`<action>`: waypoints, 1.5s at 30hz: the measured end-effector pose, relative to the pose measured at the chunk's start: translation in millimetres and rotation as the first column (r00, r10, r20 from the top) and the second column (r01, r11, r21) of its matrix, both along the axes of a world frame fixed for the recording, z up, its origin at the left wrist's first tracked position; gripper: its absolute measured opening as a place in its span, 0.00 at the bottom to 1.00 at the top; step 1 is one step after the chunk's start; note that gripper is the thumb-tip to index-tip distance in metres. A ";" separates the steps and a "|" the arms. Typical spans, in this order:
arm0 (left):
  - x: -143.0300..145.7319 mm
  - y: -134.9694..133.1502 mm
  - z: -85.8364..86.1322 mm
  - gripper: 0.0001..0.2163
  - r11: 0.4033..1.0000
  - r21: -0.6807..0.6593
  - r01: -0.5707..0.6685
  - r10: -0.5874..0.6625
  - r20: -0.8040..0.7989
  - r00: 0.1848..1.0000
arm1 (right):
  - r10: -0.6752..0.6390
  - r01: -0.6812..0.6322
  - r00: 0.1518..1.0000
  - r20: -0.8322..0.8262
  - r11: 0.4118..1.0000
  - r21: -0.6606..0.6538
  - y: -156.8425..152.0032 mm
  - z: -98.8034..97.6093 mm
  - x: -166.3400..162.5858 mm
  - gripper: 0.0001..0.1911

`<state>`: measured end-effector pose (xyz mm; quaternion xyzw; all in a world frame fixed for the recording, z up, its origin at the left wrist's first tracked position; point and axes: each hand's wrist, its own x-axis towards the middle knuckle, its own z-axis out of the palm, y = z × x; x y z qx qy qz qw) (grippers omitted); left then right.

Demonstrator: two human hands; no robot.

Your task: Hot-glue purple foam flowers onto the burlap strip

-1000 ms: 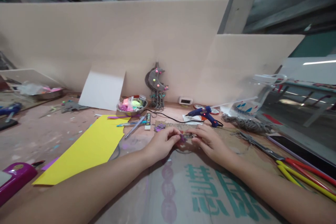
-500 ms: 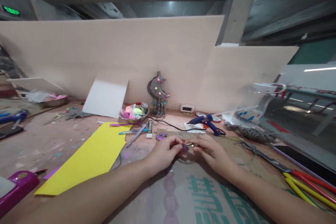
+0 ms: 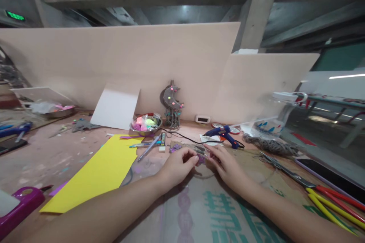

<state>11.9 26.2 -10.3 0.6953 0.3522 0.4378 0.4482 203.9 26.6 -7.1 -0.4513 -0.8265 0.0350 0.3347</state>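
Note:
My left hand (image 3: 178, 165) is closed, thumb and forefinger pinching a small purple piece (image 3: 201, 158) that looks like a cut shape. My right hand (image 3: 225, 163) sits just right of it, fingers curled in toward the same piece. Whatever its fingertips grip is too small to make out. A dark slim thing (image 3: 199, 148) shows just beyond the fingertips, its kind unclear. Behind my left hand lies another purple shape (image 3: 176, 147). Both hands are above the plastic-covered board with green lettering (image 3: 225, 212).
Beyond the hands lies a blue glue gun (image 3: 225, 133) with its cord. Scissors (image 3: 299, 176) and a phone (image 3: 333, 176) are at right. Left are yellow paper (image 3: 97, 178), pens (image 3: 148, 148) and a bowl of colourful clay (image 3: 146, 124). A moon ornament (image 3: 172, 100) stands by the backboard.
The shiny small thing between my hands no longer shows; a dark slim thing is visible beyond the fingertips. My right hand has shifted slightly left. The view has tilted a little.

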 end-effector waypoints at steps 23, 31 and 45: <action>0.0 -3.4 6.1 0.07 0.999 -0.005 -0.042 0.041 -0.071 0.997 | -0.046 0.025 0.975 -0.218 0.995 -0.096 -26.3 18.3 -18.3 0.11; 0.1 -4.0 8.4 0.08 0.999 -0.036 -0.015 0.012 -0.079 0.997 | -0.001 -0.035 0.964 -0.264 0.990 -0.134 -29.1 18.0 -19.1 0.10; -0.8 -1.9 3.0 0.08 1.000 0.023 -0.018 0.020 -0.083 0.996 | -0.054 0.002 0.965 -0.256 0.980 -0.199 -27.4 21.5 -18.3 0.12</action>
